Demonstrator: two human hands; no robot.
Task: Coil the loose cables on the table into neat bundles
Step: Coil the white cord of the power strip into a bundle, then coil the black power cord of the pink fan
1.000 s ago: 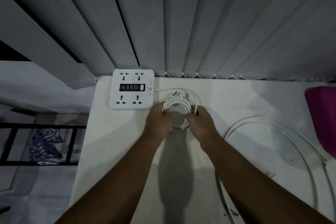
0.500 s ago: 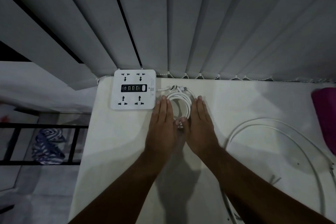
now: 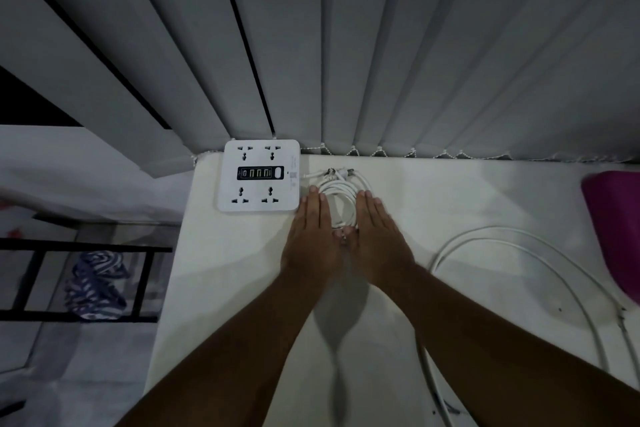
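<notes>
1. L hand (image 3: pixel 310 236) lay flat, palm down, on the table (image 3: pixel 225 288). Fingers were straight and close together, pointing away from the person toward the blinds (image 3: pixel 381 45). It gripped nothing.
2. R hand (image 3: pixel 377 236) mirrored it: flat, palm down, fingers straight and together, also gripping nothing.
3. Coiled cable (image 3: pixel 341 191), white, sat on the table btwn the two hands, at the far edge just under the blinds and just right of the power strip (image 3: pixel 258 175).
4. L fingers ran along the coil's left side and R fingers along its right side, touching it. Can't tell whether they pressed on top of the loops or only against them.
5. Both thumbs angled inward and met at the coil's near end, w/ a small connector showing btwn the thumb tips.
6. The coil's far end stuck out past the fingertips, w/ plug ends lying there.
7. Both forearms came up from the bottom of the view and converged toward the coil in a V, wrists fairly straight.
8. Loose cable (image 3: pixel 498 229), white and uncoiled, arced wide over the table's right half, well apart from the hands.
9. A magenta object (image 3: pixel 613 225) sat at the right edge.
10. Off the table to the left: a black rail (image 3: pixel 86 248) and striped cloth (image 3: pixel 95 284) lower down.
</notes>
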